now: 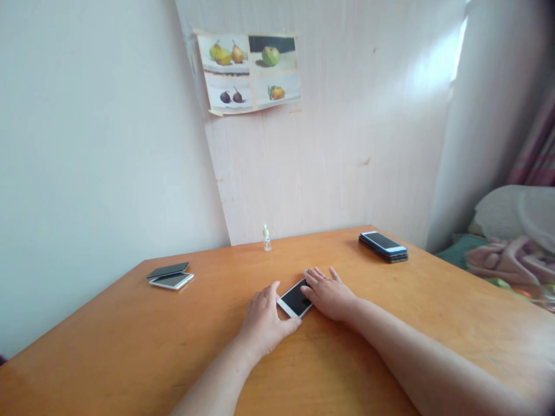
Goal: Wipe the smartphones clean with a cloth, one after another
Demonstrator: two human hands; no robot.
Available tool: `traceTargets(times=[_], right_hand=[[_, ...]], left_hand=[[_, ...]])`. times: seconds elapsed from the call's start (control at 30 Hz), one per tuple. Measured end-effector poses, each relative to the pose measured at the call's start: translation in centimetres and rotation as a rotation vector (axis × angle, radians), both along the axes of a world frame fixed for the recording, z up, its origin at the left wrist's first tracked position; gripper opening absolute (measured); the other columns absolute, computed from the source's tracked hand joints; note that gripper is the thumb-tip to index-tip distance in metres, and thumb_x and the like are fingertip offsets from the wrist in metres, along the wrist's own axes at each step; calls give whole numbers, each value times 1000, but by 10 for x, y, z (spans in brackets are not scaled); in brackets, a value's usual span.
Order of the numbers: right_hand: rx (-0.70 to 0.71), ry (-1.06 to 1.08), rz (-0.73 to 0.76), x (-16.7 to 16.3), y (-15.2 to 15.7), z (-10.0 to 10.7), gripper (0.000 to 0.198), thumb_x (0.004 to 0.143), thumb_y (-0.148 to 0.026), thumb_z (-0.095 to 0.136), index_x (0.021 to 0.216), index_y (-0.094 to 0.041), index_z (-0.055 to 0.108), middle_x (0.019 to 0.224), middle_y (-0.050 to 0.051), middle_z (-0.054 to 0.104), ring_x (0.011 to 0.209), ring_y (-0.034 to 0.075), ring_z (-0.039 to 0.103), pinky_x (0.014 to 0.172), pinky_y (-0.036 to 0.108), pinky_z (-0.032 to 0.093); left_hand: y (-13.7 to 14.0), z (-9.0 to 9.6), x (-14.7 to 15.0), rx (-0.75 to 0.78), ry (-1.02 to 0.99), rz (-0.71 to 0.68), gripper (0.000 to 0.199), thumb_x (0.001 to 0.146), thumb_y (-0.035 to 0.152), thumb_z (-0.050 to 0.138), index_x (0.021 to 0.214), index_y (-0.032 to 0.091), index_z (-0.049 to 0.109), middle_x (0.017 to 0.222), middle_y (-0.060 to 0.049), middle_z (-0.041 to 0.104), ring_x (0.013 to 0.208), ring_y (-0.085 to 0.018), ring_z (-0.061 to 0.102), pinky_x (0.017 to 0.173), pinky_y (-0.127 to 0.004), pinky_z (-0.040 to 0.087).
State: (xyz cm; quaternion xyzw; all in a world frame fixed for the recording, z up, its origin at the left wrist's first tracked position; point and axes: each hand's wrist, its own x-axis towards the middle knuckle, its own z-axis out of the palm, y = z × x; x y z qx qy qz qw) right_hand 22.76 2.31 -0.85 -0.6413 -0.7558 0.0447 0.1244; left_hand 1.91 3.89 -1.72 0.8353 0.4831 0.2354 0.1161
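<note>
Lying flat near the middle of the orange-brown wooden surface (130, 346), a white-framed smartphone with a dark screen (295, 300) sits between the person's two bare hands. The left hand (262, 323) rests palm down just left of the phone, its fingers loosely together and its thumb reaching along the phone's near edge, touching it. The right hand (329, 294) lies palm down on the phone's right side, fingers spread a little and flat, the fingertips covering the far corner of the screen. Neither hand is closed around the phone; both press or rest against it on the surface.

At the far left of the surface lie two more flat phones (170, 275), a dark one partly overlapping a white one. At the far right corner a small stack of dark phones (384, 245) has a white-edged one on top. A tiny clear bottle with a green cap (266, 238) stands upright at the back edge, well apart from the hands. On the pale wall behind hangs a paper sheet printed with fruit pictures (249, 72). To the right, crumpled pink and green bedding (503, 260) lies on a bed.
</note>
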Motion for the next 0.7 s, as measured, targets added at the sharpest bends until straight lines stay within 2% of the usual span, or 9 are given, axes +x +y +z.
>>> traceTargets(times=[0.07, 0.13, 0.2, 0.27, 0.4, 0.47, 0.53, 0.63, 0.7], right_hand=[[16, 27, 128, -12, -13, 3, 58, 101, -48, 26, 147, -16, 40, 153, 17, 39, 145, 30, 28, 116, 62, 11], [33, 73, 325, -27, -28, 6, 55, 102, -47, 24, 148, -21, 40, 152, 14, 41, 143, 30, 32, 115, 62, 16], [40, 102, 445, -34, -36, 9, 53, 103, -48, 23, 148, -25, 39, 153, 12, 41, 143, 29, 32, 115, 61, 19], [38, 81, 404, -29, -33, 9, 51, 103, -46, 25, 146, -26, 42, 152, 12, 42, 143, 28, 33, 116, 60, 18], [-17, -1, 29, 0, -13, 6, 56, 101, -46, 29, 146, -15, 42, 153, 18, 38, 144, 30, 29, 117, 59, 13], [-41, 1, -33, 4, -14, 5, 63, 100, -50, 29, 147, -9, 40, 155, 21, 34, 146, 31, 26, 117, 57, 13], [-48, 36, 51, -4, -24, 6, 68, 99, -53, 30, 147, -6, 40, 155, 23, 32, 146, 32, 24, 118, 53, 18], [-53, 110, 278, -25, -46, 10, 72, 98, -58, 30, 151, -10, 35, 155, 21, 33, 146, 31, 26, 117, 46, 25], [-57, 117, 340, -30, -52, 14, 72, 98, -59, 29, 152, -11, 33, 155, 20, 35, 144, 31, 31, 117, 45, 27]], left_hand=[[1, 0, -1, 3, 14, -2, 87, 68, 49, 71, 141, 14, 40, 126, -15, 61, 120, -32, 54, 103, -41, 38], [3, -1, -3, 9, 39, -21, 80, 71, 41, 68, 141, 13, 40, 128, -16, 60, 121, -31, 53, 103, -41, 38], [4, -2, -4, 15, 59, -41, 77, 72, 33, 65, 141, 12, 39, 130, -17, 59, 123, -30, 52, 104, -40, 37], [4, -2, -4, 11, 59, -36, 78, 72, 35, 66, 141, 13, 38, 131, -16, 59, 124, -31, 52, 105, -40, 37], [2, 0, -3, 0, 38, -20, 83, 70, 52, 69, 139, 17, 42, 133, -15, 57, 126, -32, 50, 106, -43, 36], [2, 0, -2, 3, 41, -28, 82, 70, 53, 70, 138, 17, 43, 133, -15, 57, 126, -32, 50, 107, -43, 36], [3, 1, -3, 4, 48, -33, 79, 71, 54, 70, 137, 17, 46, 131, -15, 58, 125, -32, 51, 105, -43, 37], [4, 1, -5, 15, 47, -54, 71, 75, 55, 68, 132, 17, 49, 128, -15, 60, 122, -31, 53, 103, -41, 38], [4, 1, -6, 22, 47, -71, 67, 76, 57, 66, 129, 17, 52, 125, -14, 61, 119, -30, 54, 101, -40, 40]])
